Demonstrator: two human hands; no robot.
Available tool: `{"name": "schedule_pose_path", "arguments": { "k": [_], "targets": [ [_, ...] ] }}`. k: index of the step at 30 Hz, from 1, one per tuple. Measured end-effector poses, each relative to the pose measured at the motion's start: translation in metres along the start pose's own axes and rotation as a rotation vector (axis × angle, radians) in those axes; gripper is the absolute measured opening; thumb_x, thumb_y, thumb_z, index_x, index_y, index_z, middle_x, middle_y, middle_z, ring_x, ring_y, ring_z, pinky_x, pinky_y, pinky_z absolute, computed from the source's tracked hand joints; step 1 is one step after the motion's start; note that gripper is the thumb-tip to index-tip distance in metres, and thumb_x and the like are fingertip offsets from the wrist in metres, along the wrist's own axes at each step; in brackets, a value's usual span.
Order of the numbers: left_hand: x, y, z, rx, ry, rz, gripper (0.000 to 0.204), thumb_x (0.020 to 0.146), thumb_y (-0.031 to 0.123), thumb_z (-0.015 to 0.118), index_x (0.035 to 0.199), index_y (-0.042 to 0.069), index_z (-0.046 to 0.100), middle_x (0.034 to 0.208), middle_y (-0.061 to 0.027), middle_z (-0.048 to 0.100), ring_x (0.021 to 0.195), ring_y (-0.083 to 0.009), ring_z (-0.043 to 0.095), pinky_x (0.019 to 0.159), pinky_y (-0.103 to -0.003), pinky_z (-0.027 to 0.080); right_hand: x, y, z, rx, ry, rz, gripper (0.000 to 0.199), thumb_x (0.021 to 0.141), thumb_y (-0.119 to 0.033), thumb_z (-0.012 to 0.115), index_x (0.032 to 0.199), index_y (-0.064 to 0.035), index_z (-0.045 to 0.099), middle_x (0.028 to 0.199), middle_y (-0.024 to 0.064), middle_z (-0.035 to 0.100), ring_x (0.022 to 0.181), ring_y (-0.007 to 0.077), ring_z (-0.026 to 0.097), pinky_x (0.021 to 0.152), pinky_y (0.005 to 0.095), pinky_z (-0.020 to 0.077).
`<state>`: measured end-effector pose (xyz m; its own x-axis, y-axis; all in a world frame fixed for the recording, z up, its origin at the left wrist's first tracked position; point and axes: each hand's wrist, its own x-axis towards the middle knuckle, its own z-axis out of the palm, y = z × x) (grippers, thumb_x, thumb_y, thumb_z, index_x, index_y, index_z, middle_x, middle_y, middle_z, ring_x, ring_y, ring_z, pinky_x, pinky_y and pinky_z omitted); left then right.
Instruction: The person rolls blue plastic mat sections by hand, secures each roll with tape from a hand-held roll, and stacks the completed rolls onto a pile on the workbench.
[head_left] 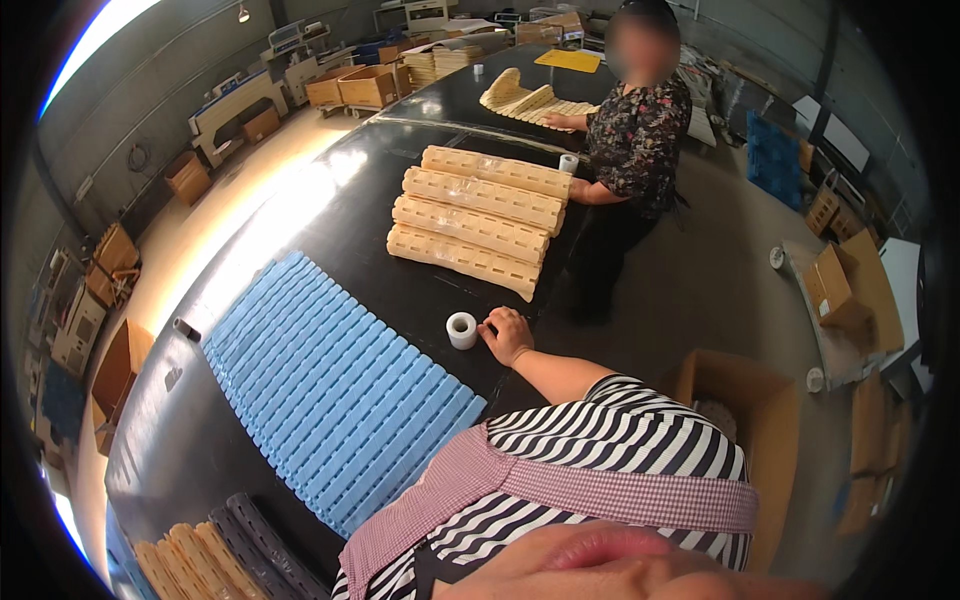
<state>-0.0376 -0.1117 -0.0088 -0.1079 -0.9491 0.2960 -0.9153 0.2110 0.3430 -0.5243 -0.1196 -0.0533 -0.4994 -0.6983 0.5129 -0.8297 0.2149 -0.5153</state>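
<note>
**Right hand beside the tape roll**

Head view: my right hand (507, 335) rests on the black bench (400, 290) edge, fingers loosely spread, gripping nothing — just beside the white tape roll (461, 330), probably parked within easy reach. My left hand is out of view. 1 blue slatted mat (330, 385) lies unrolled flat; 4 wrapped beige rolls (480, 215) sit side by side beyond. A co-worker (635, 140) stands by them.

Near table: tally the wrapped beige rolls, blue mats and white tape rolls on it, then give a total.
Beige rolls: 4
Blue mat: 1
Tape rolls: 2
Total: 7
</note>
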Motion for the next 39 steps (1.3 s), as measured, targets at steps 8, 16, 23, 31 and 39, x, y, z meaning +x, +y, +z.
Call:
{"name": "schedule_pose_path", "arguments": {
  "k": [8, 16, 23, 31, 39],
  "targets": [
    [0.0, -0.005, 0.0, -0.011, -0.01, 0.033, 0.055, 0.103, 0.038, 0.05, 0.151, 0.012, 0.045, 0.152, -0.0149, 0.048, 0.133, -0.039, 0.049, 0.112, -0.048, 0.04, -0.002, 0.012, 0.001, 0.007, 0.04, -0.022, 0.025, 0.093, -0.036, 0.07, 0.09, -0.011, 0.07, 0.105, 0.0085, 0.066, 0.106, 0.0331, 0.062, 0.092, 0.0454, 0.0487],
    [-0.002, -0.007, -0.004, -0.013, -0.02, 0.03, 0.053, 0.103, 0.035, 0.051, 0.15, 0.011, 0.047, 0.15, -0.0155, 0.051, 0.131, -0.0393, 0.052, 0.111, -0.047, 0.042, -0.005, 0.009, 0.003, 0.014, 0.063, -0.037, 0.023, 0.092, -0.034, 0.071, 0.09, -0.0111, 0.068, 0.103, 0.0076, 0.065, 0.105, 0.0324, 0.062, 0.091, 0.0448, 0.0488],
    [0.007, -0.025, -0.037, -0.031, 0.013, 0.047, 0.051, 0.104, 0.033, 0.051, 0.149, 0.01, 0.049, 0.149, -0.016, 0.053, 0.13, -0.0396, 0.054, 0.11, -0.047, 0.043, 0.0, 0.014, 0.003, 0.022, 0.072, -0.043, 0.022, 0.092, -0.033, 0.071, 0.089, -0.0106, 0.068, 0.104, 0.0084, 0.066, 0.105, 0.0326, 0.062, 0.092, 0.0448, 0.0488],
    [0.002, -0.252, -0.345, 1.193, 0.33, -0.773, 0.049, 0.104, 0.03, 0.052, 0.148, 0.008, 0.05, 0.148, -0.0166, 0.055, 0.128, -0.0399, 0.056, 0.109, -0.047, 0.045, 0.005, 0.014, 0.001, 0.118, 0.042, -0.076, 0.018, 0.093, -0.028, 0.071, 0.089, -0.0105, 0.07, 0.096, 0.0106, 0.068, 0.094, 0.0335, 0.064, 0.087, 0.0431, 0.0496],
    [0.007, -0.048, -0.121, -0.109, -0.007, 0.163, 0.02, 0.087, 0.003, 0.073, 0.106, 0.009, 0.075, 0.125, -0.0115, 0.069, 0.118, -0.0307, 0.063, 0.1, -0.038, 0.05, -0.044, -0.075, -0.036, 0.466, -0.379, -0.38, 0.036, 0.085, -0.009, 0.078, 0.119, -0.0064, 0.066, 0.121, 0.0107, 0.067, 0.103, 0.0311, 0.066, 0.088, 0.0397, 0.0535]
  ]
}}
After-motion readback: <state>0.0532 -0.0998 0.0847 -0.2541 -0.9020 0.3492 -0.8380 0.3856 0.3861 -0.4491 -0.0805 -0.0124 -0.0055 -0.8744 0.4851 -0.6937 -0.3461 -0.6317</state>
